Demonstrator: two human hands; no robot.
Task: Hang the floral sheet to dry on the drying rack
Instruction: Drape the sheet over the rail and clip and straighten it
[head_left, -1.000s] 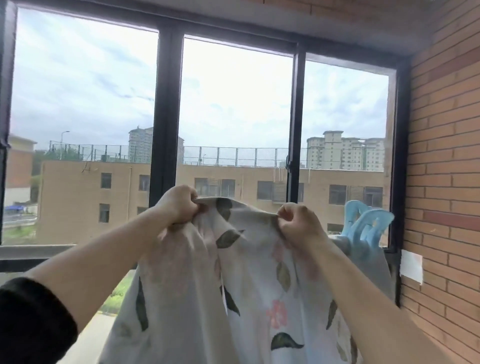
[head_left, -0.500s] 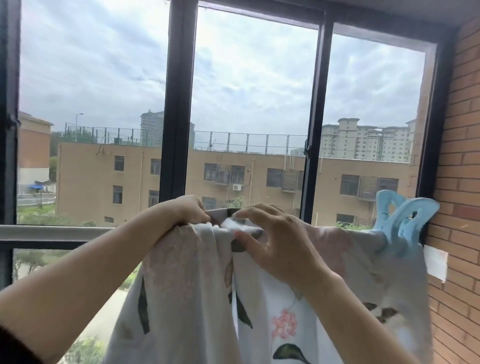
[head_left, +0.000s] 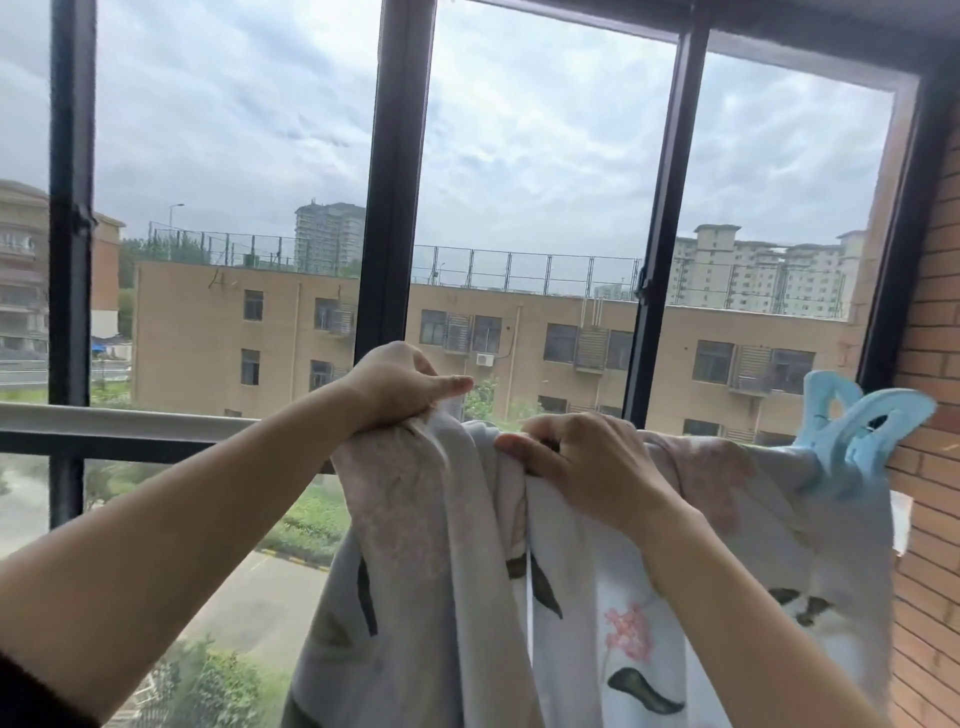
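Note:
The floral sheet (head_left: 727, 561), pale with dark leaves and pink flowers, hangs over a horizontal grey bar (head_left: 119, 418) in front of the window. My left hand (head_left: 395, 387) grips a bunched fold of the sheet at its top edge, thumb pointing right. A little to the right, my right hand (head_left: 587, 467) pinches the sheet's top edge with curled fingers. A large light-blue clip (head_left: 852, 436) clamps the sheet at its right end. The bar is hidden under the cloth from my left hand rightwards.
A dark-framed window (head_left: 395, 182) fills the view behind the bar. A brick wall (head_left: 930, 415) stands close on the right, next to the clip. The bar's left part is bare.
The view has tilted down and drawn nearer. My right hand has gone from reaching over the fold to pinching the top edge. My left hand holds its fold slightly higher.

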